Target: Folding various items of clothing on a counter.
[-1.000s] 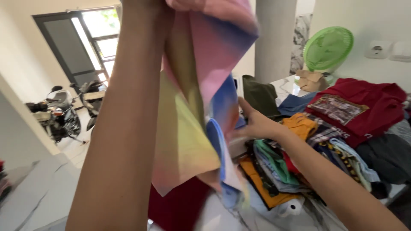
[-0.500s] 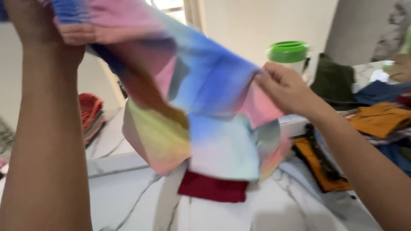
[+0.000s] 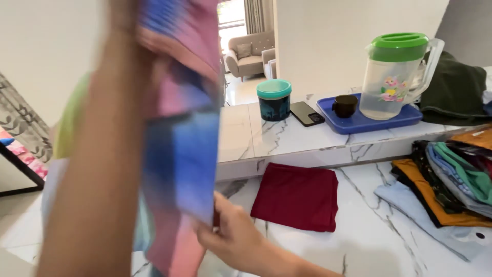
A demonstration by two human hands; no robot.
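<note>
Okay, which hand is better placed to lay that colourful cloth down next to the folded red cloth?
Probably the right hand: it grips the colourful cloth's bottom edge, low and beside the red cloth. The left arm is raised, holding the top.

**One head-worn view, looking down and ahead over a marble counter**

A single camera is sitting on the person's head, tilting down and forward across the white marble counter [image 3: 307, 138]. It is looking so closely at the raised left arm [image 3: 102, 169] and the multicoloured cloth [image 3: 182, 128] that both are blurring and filling the left third. The right hand [image 3: 233, 238] is showing at the bottom edge. Farther off, the view is reaching a blue tray [image 3: 369, 123] and a distant sofa [image 3: 251, 51]. No second view is sharing the scene.
</note>
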